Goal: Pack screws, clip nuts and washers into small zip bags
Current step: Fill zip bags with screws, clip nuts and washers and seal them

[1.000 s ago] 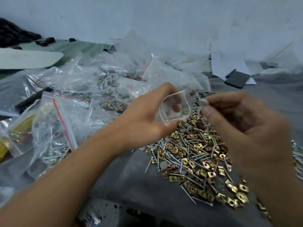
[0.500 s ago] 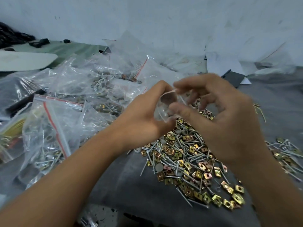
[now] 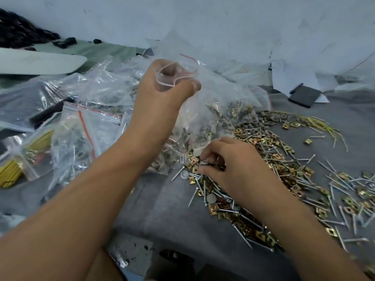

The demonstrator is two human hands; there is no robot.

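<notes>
While held up above the heap with its mouth gaping, small zip bag (image 3: 174, 78) pinched in the curled grip of the left hand (image 3: 162, 92), clear of the grey bench (image 3: 162, 216). Below and to the right, right hand (image 3: 229, 165) down on the pile of screws and clip nuts (image 3: 269, 159), fingertips (image 3: 203, 169) pinching at small pieces there; exactly what is caught between them too small to tell. A round grey washer (image 3: 184, 175) lying just beside those fingertips. Behind the raised bag, a large clear bag of hardware (image 3: 213, 118) slumped against the pile. To the left, more red-striped zip bags (image 3: 85, 126), one with yellow ties (image 3: 12, 169). At the back right, a dark flat pad (image 3: 304, 96).
</notes>
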